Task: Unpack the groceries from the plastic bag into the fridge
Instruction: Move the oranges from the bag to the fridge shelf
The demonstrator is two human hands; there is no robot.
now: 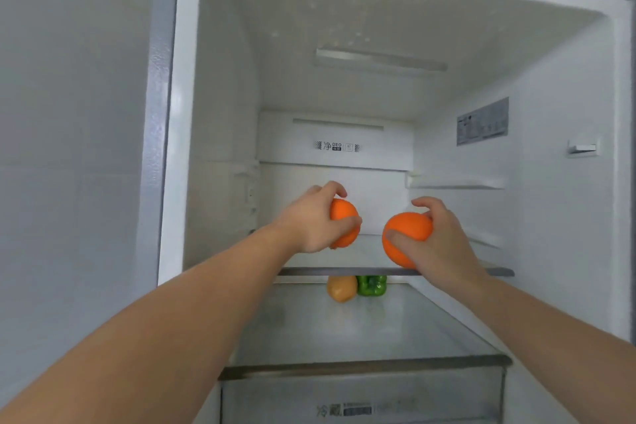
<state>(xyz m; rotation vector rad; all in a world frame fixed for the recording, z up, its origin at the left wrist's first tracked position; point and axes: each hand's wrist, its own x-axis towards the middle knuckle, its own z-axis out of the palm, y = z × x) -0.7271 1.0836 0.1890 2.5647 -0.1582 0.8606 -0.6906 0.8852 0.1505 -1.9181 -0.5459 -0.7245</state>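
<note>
Inside an open fridge, seen from above the arms, two oranges are held out over the upper glass shelf. Nearest the camera, a drawer front with a printed label is seen at the bottom of the cabinet, and above it lies the lower glass shelf. Toward the far end of that lower shelf, a yellow-orange pepper and a green pepper are set just beside each other, the yellow one to the left, both partly hidden under the front edge of the upper shelf.

Above that edge, the right hand is curled round the right orange, with the thumb laid across the near face of the fruit and the fingers wrapped over its far right side. To the left and slightly farther in, the left hand is closed on the left orange, the fingers arched over the top and the thumb pressed on the right side, so that much of the fruit is covered by the palm. The two oranges are kept apart, with a gap of white back wall visible between them. Whether either fruit touches the shelf cannot be told.

Farther back, a white panel with a small printed mark is fixed to the rear wall, and a sticker is seen on the right wall.
</note>
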